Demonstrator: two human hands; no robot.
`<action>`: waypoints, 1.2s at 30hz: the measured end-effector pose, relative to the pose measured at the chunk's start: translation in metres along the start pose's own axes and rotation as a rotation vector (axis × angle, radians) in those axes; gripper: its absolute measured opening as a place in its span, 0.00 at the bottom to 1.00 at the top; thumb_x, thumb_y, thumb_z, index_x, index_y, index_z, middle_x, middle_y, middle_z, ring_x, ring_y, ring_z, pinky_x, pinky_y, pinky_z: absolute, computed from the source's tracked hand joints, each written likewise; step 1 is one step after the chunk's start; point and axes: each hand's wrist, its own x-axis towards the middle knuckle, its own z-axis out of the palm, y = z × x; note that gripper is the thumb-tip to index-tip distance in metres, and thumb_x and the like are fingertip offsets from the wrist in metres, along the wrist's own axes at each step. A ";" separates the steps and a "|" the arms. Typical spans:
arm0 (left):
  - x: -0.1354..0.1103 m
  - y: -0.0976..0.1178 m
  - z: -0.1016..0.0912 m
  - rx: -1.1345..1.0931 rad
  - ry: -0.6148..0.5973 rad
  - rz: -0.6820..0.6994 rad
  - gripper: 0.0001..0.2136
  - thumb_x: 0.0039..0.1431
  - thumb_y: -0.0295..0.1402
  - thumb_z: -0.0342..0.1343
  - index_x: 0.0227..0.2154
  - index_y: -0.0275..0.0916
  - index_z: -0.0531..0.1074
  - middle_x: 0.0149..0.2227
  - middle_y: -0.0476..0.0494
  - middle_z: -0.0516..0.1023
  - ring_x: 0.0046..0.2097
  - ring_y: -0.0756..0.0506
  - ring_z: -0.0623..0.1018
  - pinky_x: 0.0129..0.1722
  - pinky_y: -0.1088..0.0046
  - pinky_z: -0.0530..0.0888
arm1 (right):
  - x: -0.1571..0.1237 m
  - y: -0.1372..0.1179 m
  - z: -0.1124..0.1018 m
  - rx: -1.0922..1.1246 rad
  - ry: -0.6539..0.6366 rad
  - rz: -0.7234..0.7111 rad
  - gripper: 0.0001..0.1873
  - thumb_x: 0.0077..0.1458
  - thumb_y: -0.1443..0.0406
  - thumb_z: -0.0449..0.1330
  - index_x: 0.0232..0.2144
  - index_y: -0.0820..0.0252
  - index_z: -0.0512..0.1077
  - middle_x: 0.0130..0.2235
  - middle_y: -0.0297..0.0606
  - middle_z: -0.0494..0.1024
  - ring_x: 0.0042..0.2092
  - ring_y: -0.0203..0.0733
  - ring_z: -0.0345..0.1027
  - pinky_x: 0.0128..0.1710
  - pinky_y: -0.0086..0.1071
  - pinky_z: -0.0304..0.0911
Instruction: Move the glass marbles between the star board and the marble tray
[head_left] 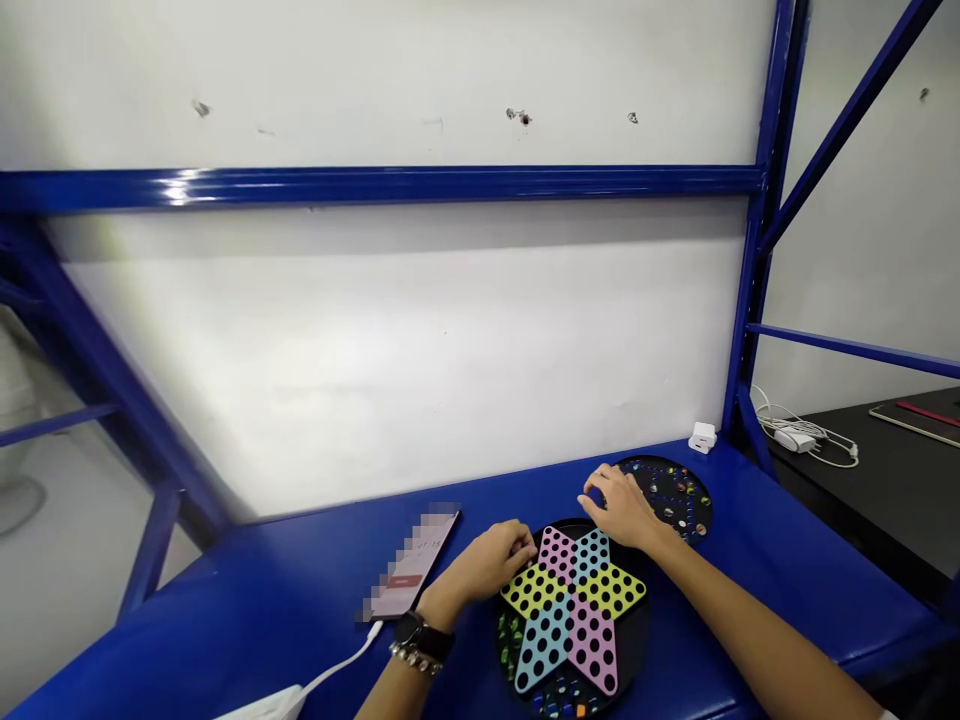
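Observation:
A star-shaped Chinese checkers board (571, 590) in pink, blue and yellow, dotted with black holes, lies on a round black tray (634, 650). Green marbles (508, 640) show along the tray's left side, and blue and other coloured pieces (566, 697) at its front. My left hand (491, 558) is at the board's upper left edge, fingers curled inward; whatever they hold is hidden. Above the board's top right, my right hand (621, 507) bends thumb and forefinger together in a pinch. Anything between those tips is too small to make out. It partly covers a second black tray (701, 540) with scattered marbles.
Left of my left hand lies a phone (412, 570) with a white cable (341, 665) plugged in. A white charger (703, 437) stands at the back right of the blue table (300, 570). Blue metal posts (746, 300) frame the table; a black surface (885, 460) is at right.

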 end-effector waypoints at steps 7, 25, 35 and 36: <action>-0.004 -0.016 -0.003 0.006 -0.054 0.081 0.13 0.60 0.42 0.50 0.40 0.46 0.78 0.39 0.45 0.76 0.40 0.43 0.75 0.41 0.71 0.70 | -0.011 -0.023 0.011 0.067 -0.145 -0.088 0.10 0.61 0.59 0.55 0.34 0.57 0.71 0.41 0.40 0.73 0.44 0.46 0.65 0.48 0.46 0.55; -0.001 -0.012 -0.003 0.051 -0.030 -0.016 0.14 0.59 0.41 0.49 0.33 0.40 0.76 0.31 0.46 0.77 0.33 0.45 0.74 0.31 0.72 0.64 | -0.012 -0.024 0.006 0.083 -0.115 -0.065 0.10 0.62 0.58 0.55 0.36 0.57 0.71 0.43 0.38 0.71 0.42 0.42 0.67 0.50 0.43 0.58; -0.015 -0.009 -0.023 -0.044 -0.169 0.030 0.13 0.55 0.37 0.52 0.38 0.44 0.80 0.38 0.46 0.80 0.37 0.44 0.76 0.36 0.72 0.69 | -0.013 -0.023 0.009 0.085 -0.127 -0.090 0.09 0.62 0.59 0.55 0.37 0.57 0.71 0.43 0.38 0.71 0.43 0.42 0.67 0.50 0.43 0.59; -0.016 -0.010 -0.024 -0.058 -0.187 0.025 0.14 0.55 0.37 0.52 0.39 0.44 0.80 0.38 0.46 0.80 0.38 0.44 0.76 0.36 0.72 0.69 | -0.013 -0.022 0.009 0.083 -0.128 -0.088 0.09 0.62 0.58 0.55 0.37 0.57 0.71 0.43 0.38 0.71 0.43 0.42 0.67 0.50 0.44 0.59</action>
